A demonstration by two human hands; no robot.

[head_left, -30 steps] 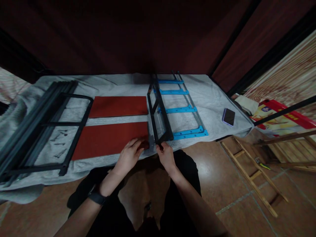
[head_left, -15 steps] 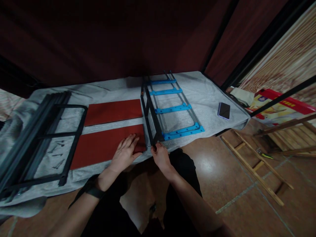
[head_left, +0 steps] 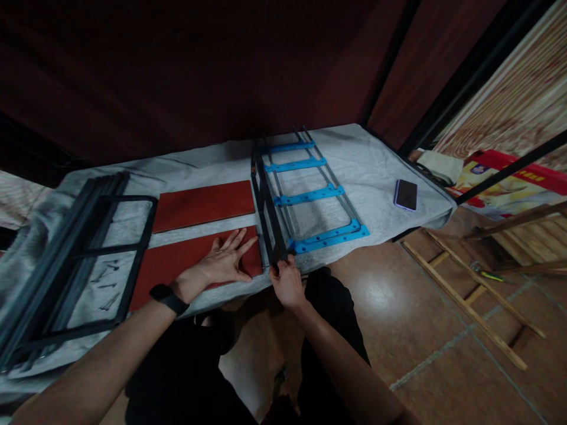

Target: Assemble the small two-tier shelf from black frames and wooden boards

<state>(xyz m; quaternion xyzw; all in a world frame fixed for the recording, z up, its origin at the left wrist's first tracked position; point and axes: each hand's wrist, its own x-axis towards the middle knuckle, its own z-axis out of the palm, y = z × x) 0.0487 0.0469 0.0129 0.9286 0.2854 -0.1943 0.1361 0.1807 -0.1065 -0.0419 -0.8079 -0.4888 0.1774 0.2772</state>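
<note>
My left hand (head_left: 228, 260) lies flat with fingers spread on the nearer reddish-brown board (head_left: 168, 265). A second reddish-brown board (head_left: 204, 205) rests just behind it. My right hand (head_left: 287, 280) is closed around the near end of a black metal frame (head_left: 267, 206), which stands on edge beside the boards' right ends. Right of that frame lies a rack of grey rods with blue crosspieces (head_left: 316, 196); whether the two are joined I cannot tell. At the left, another black frame (head_left: 144, 254) leans over a stack of dark metal bars (head_left: 75, 248).
Several screws (head_left: 106, 286) lie on the grey cloth (head_left: 376, 165) inside the left frame. A phone (head_left: 406, 195) sits near the cloth's right edge. On the floor to the right are a wooden ladder-like frame (head_left: 469, 295) and a red and yellow box (head_left: 509, 183).
My left hand has spread its fingers wider and its forearm has swung left. The black frame under my right hand has tilted slightly. The view has shifted a little.
</note>
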